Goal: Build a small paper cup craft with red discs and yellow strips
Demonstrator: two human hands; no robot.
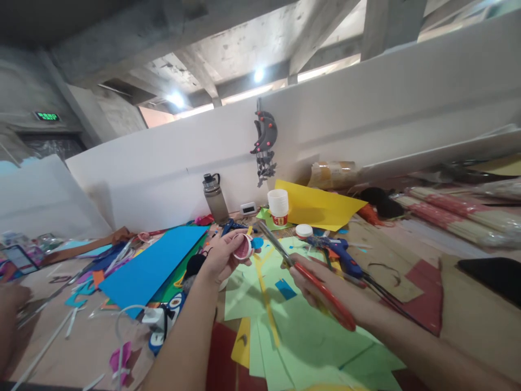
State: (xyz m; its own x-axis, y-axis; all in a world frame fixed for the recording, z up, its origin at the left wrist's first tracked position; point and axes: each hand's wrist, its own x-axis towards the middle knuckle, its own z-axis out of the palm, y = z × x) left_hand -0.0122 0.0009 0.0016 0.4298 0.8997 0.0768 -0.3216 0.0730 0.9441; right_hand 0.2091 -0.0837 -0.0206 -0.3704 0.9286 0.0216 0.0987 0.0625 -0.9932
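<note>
so the little white-rimmed round piece [243, 246], pink inside, is pinched between the left hand's [222, 256] thumb and fingers, with a blue bit [257, 243] at its right edge, all above the green sheets [301, 336] on the desk [77, 347]. right hand's [311, 277] fingers are wrapped round a red-handled tool [323, 296], metal end too blurry to say exactly what. someone else's hand [14, 300] gets cut off at the left edge
</note>
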